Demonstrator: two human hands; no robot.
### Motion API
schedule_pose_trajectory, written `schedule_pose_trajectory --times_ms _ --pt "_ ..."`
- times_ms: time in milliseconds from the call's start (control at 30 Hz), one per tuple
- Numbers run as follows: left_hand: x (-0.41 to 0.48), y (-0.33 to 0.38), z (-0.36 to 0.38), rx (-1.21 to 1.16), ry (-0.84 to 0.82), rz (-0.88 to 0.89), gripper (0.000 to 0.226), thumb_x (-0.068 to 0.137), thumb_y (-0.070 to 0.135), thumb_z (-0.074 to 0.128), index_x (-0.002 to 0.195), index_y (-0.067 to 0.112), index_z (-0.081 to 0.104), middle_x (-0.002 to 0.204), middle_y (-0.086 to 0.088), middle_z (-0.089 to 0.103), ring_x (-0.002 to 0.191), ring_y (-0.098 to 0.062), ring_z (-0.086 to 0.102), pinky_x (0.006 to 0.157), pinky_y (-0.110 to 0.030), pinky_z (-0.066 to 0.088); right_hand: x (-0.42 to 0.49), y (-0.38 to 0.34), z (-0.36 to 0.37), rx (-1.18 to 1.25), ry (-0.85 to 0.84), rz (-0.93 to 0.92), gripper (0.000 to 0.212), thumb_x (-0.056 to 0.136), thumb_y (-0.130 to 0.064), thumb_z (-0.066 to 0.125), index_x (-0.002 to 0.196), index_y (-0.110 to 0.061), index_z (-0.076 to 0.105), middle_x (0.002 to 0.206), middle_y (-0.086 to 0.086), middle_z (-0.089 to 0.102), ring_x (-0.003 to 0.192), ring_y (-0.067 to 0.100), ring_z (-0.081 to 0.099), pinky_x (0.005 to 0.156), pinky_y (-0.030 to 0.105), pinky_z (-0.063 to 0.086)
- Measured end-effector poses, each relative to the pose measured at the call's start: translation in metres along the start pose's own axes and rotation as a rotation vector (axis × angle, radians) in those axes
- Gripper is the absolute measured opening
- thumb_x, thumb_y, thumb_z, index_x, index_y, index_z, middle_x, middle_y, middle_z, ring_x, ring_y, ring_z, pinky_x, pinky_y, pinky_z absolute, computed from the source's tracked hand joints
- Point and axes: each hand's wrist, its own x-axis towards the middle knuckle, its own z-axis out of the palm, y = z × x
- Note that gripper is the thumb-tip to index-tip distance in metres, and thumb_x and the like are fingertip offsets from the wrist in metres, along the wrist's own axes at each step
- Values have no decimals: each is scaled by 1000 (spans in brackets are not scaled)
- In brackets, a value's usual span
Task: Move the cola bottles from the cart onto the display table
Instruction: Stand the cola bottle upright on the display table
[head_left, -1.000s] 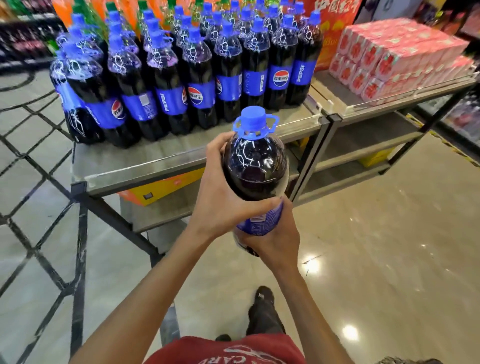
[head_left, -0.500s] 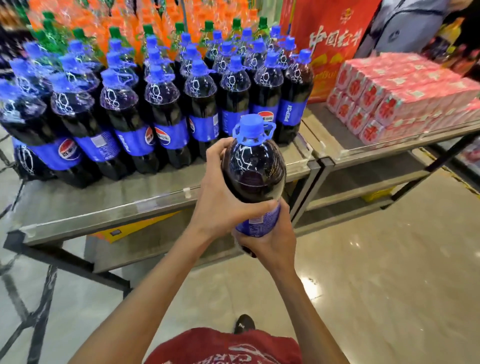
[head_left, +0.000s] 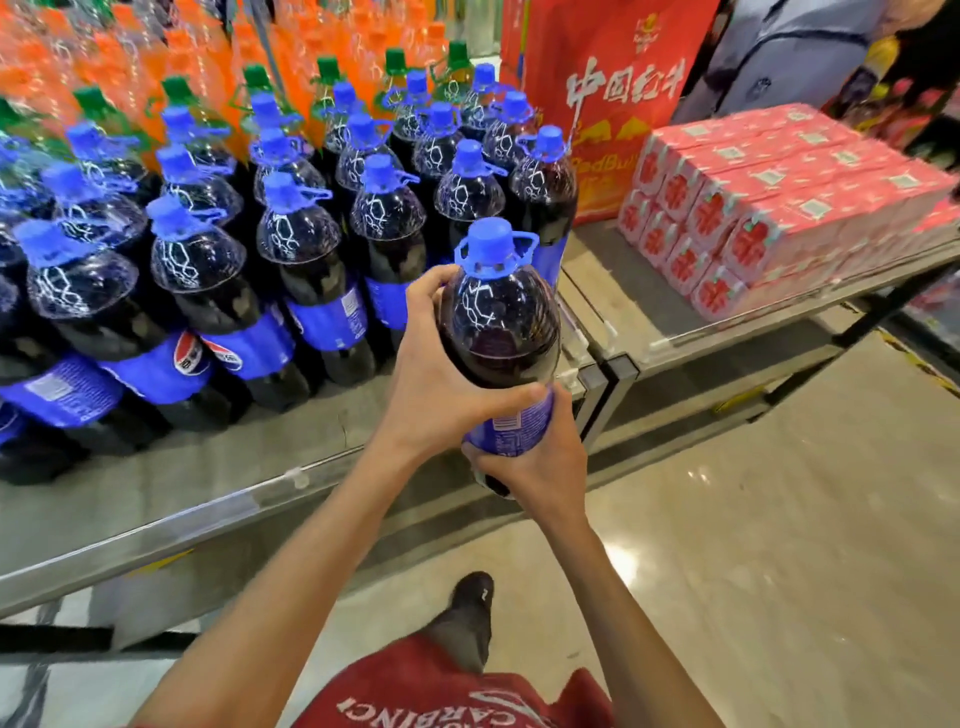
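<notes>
Closer than half a second ago, the cola bottle (head_left: 498, 322) has come up to the right front corner of the display table (head_left: 208, 499), and the standing rows fill more of my view. Nearest me, my right hand (head_left: 535, 467) grips it low, fingers curled round the blue label and the base. My left hand (head_left: 441, 384) wraps its shoulder from the left, thumb lying across the front just above the label. I hold it upright and off the table, its bottom hanging in front of the metal edge. It is big, clear plastic, the cola nearly black, with white hexagon lines on the shoulder and a blue cap with a carry loop. Just beyond it, matching bottles (head_left: 296, 244) stand in rows. Behind them are orange bottles (head_left: 171, 47). Pink cartons (head_left: 779, 208) are stacked on the neighbouring table (head_left: 649, 312) to the right.
</notes>
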Motion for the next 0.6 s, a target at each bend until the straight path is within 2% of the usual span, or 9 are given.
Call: schedule_pose_trajectory --times_ms 33,100,167,233,333,433,500,600 --pt "11 -4 4 -7 -6 0 111 51 24 100 138 27 32 135 3 49 126 -12 55 108 -32 45 11 2 0 0 6 9 102 48 -51 93 132 -38 38 116 -19 57 103 1 58 87 31 55" --pt "33 -12 13 -14 -22 12 111 50 26 100 138 26 32 135 1 48 128 -12 54 109 -35 45 32 4 -2 -8 16 20 95 51 -47 95 123 -48 33 111 -27 54 102 -12 53 83 15 47" --pt "54 -20 22 -6 -35 26 110 50 26 100 137 26 32 135 6 48 129 -10 52 109 -34 45 54 5 -3 -21 25 29 100 52 -47 95 119 -61 22 108 -34 49 99 -26 46 80 9 38" --pt "76 -27 30 5 -44 39 110 50 27 100 136 29 31 134 13 45 129 -7 50 110 -30 43 77 6 -4 -18 34 40 102 52 -48 95 120 -65 21 111 -36 49 101 -23 47 84 14 41" --pt "106 -39 42 9 -51 54 112 49 28 101 135 32 30 134 12 45 129 -7 48 111 -31 42 107 12 -6 -4 47 54 104 50 -47 95 132 -53 31 121 -27 55 105 -7 54 94 28 51" --pt "129 -48 55 11 -68 44 112 48 29 100 134 34 30 133 19 43 130 -6 47 111 -30 41 132 18 -9 23 46 61 100 50 -40 95 126 -57 32 118 -24 58 105 -1 58 94 31 53" --pt "140 -53 65 15 -68 49 112 48 26 100 135 29 30 134 15 42 132 -3 44 113 -26 38 147 25 -11 39 36 70 97 50 -37 95 122 -59 33 117 -22 61 106 1 60 93 34 54" --pt "150 -58 76 30 -63 27 113 49 22 101 138 21 31 137 4 43 133 -1 41 113 -20 35 166 34 -13 71 22 75 95 49 -37 95 126 -44 40 114 -20 65 103 3 64 89 39 56"
